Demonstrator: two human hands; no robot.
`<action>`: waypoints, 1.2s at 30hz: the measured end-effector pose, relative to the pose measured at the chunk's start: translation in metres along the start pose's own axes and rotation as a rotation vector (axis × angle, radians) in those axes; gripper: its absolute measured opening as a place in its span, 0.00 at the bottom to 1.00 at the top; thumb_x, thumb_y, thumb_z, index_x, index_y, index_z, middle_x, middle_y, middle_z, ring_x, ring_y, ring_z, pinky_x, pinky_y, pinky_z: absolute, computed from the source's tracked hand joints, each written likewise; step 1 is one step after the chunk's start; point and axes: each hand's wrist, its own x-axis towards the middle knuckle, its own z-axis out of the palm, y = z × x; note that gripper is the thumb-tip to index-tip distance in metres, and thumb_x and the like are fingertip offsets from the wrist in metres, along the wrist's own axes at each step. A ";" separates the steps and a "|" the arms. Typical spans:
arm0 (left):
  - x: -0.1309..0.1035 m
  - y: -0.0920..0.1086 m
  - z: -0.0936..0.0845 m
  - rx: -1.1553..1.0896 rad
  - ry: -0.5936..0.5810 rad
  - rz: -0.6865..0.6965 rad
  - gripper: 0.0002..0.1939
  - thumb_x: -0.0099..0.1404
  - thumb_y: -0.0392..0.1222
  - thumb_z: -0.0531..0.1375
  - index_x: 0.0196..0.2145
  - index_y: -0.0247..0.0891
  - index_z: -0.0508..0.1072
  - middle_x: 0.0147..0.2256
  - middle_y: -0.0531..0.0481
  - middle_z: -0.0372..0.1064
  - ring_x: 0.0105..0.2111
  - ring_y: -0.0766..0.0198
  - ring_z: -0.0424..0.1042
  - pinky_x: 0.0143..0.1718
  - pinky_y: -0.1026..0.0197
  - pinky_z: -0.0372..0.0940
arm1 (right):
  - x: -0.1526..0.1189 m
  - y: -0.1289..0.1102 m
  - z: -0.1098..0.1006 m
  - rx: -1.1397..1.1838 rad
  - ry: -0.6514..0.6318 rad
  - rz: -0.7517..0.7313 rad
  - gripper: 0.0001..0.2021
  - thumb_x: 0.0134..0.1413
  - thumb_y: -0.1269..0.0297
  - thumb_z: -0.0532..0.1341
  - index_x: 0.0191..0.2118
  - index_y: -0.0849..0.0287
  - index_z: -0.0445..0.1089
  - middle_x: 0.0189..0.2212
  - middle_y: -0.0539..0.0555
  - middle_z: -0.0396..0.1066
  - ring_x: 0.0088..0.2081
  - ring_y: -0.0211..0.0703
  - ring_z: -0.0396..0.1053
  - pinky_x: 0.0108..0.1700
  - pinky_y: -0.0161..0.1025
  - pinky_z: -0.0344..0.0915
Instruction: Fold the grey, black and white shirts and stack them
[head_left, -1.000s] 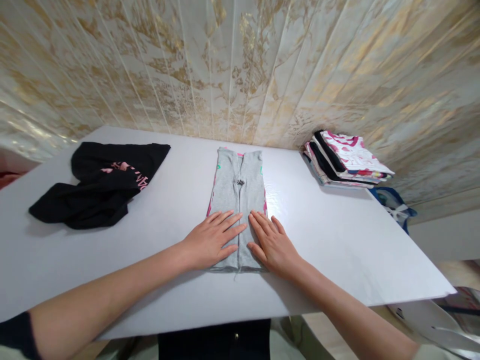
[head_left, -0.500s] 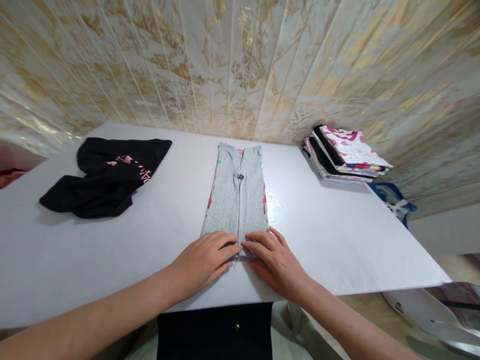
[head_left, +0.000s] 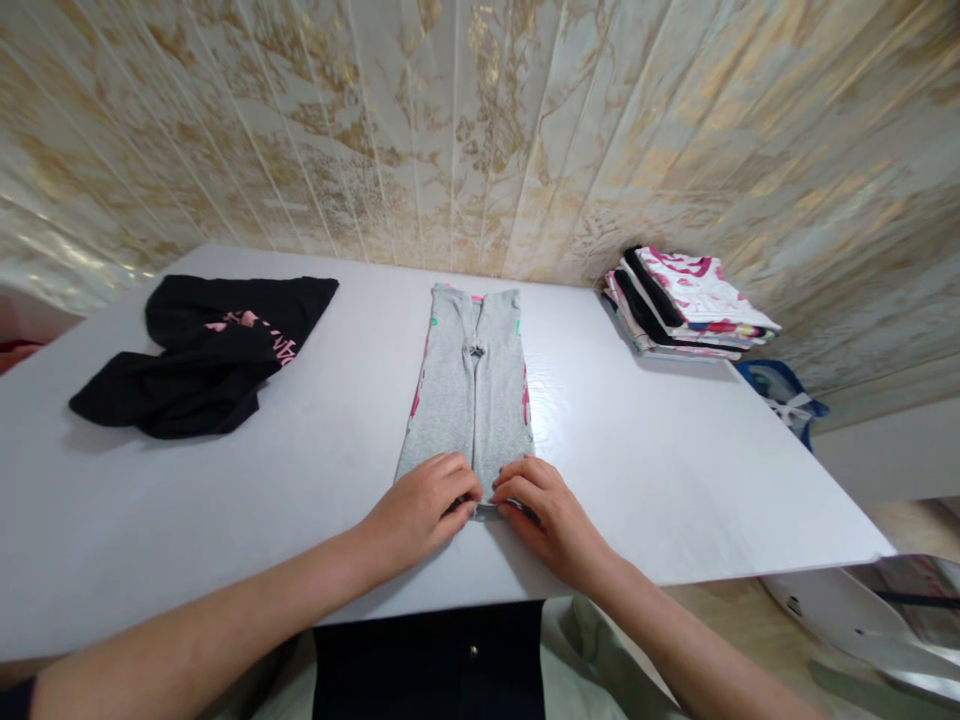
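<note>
A grey garment [head_left: 469, 400] lies folded into a long narrow strip on the white table [head_left: 645, 480], with pink print showing along its sides and a small opening near its upper middle. At its near edge, my left hand [head_left: 431, 505] pinches the hem left of the centre line, fingers curled over it. My right hand [head_left: 547, 510] grips the same hem just to the right, its fingers bent round the edge. A small gap separates the two hands. Both thumbs are partly hidden at the hem.
On the table's left lies a black garment [head_left: 217, 350] with pink lettering, loosely folded. A stack of folded clothes [head_left: 690, 300] sits at the back right. Beyond the right edge are a blue item [head_left: 787, 395] and a white object [head_left: 840, 620] lower down. A patterned wall stands behind.
My fingers, flatter on the cloth before, have curled round the near hem on both sides. The hem between them is slightly lifted. The view has shifted slightly.
</note>
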 end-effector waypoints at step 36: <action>0.009 0.010 0.000 0.205 -0.070 -0.140 0.14 0.58 0.23 0.50 0.36 0.39 0.64 0.39 0.49 0.65 0.41 0.59 0.65 0.44 0.56 0.64 | 0.015 -0.006 -0.005 -0.140 -0.073 0.083 0.13 0.48 0.78 0.60 0.39 0.55 0.64 0.37 0.51 0.68 0.39 0.43 0.66 0.40 0.39 0.63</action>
